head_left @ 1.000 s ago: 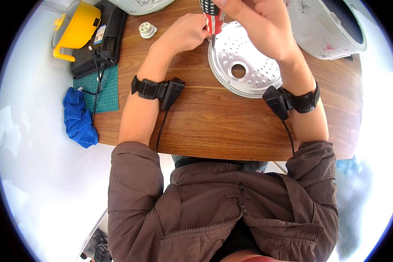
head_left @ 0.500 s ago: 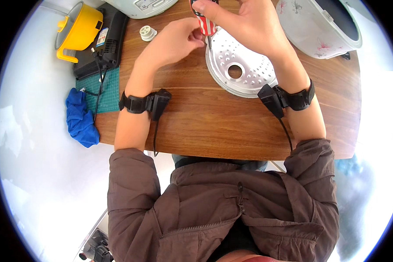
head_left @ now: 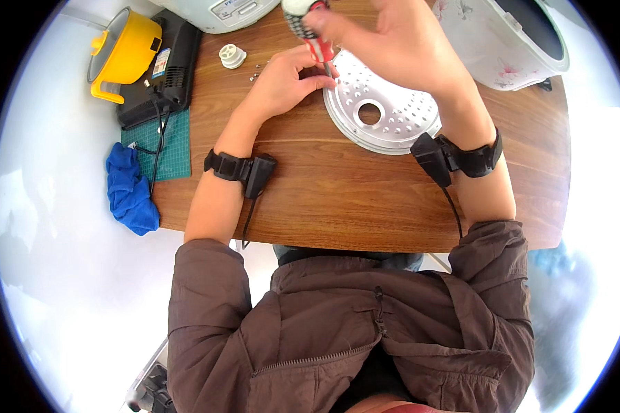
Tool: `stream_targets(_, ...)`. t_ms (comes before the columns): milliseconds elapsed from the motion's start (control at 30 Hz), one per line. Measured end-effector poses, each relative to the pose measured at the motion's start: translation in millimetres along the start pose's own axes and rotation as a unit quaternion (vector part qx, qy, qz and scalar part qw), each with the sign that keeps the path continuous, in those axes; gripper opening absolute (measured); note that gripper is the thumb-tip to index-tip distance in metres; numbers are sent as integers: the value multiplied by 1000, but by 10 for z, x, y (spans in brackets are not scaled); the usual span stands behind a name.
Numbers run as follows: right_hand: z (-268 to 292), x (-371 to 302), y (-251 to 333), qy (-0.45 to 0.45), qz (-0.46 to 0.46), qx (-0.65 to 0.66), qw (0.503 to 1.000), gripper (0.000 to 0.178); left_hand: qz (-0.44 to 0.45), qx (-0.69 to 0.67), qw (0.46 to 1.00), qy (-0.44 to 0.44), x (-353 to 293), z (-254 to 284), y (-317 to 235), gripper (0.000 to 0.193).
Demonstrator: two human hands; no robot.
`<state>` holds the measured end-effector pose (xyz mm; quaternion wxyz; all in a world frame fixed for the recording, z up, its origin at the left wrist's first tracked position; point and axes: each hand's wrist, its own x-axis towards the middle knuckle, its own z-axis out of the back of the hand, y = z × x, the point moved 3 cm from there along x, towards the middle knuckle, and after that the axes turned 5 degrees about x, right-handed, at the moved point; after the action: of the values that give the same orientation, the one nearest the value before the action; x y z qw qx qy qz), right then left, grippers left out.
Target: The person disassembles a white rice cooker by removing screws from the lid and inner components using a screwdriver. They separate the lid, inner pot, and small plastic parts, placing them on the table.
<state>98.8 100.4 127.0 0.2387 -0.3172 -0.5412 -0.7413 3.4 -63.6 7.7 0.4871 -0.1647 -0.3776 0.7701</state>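
Note:
A round silver metal lid with a centre hole and many small dimples (head_left: 351, 131) lies on the table, partly covered by my right hand and wrist. My right hand (head_left: 399, 51) grips a screwdriver (head_left: 318, 48) with a red, white and black handle; its thumb is blurred by motion. The screwdriver leans slightly, its shaft pointing down at the lid's left rim. Beside that rim, my left hand (head_left: 293, 79) is closed in a pinch around the shaft's lower end. What sits between those fingertips is too small to make out.
A white plastic cap (head_left: 232, 56) and several tiny screws (head_left: 256, 71) lie left of my hands. At the right stands a white flowered appliance body (head_left: 503, 51). A yellow pot (head_left: 132, 48), black device (head_left: 176, 69), green mat (head_left: 176, 148) and blue cloth (head_left: 127, 189) are at the left.
My left hand has moved right and closed in at the lid's rim, uncovering the tiny screws. The screwdriver's handle has tipped left, and my right thumb has shifted on it.

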Motion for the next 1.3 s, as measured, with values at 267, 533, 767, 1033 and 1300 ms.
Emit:
stream_targets(267,2,-52,-67,-21,-133,153,979,38,29,-88,995,38,10,-9,44,12)
stream_targets(533,-21,-42,95,35,-128,-17,991,37,-21,-71,996,54,21,22,162,12)
stream_targets(767,-59,-20,169,20,-93,-95,991,37,22,-97,993,56,10,37,100,11)
stream_targets(1033,-15,-20,97,14,-157,3,987,35,23,-122,990,64,32,0,193,9)
stream_targets(1300,-34,-59,10,20,-83,128,988,35,17,-128,990,61,39,-16,206,12)
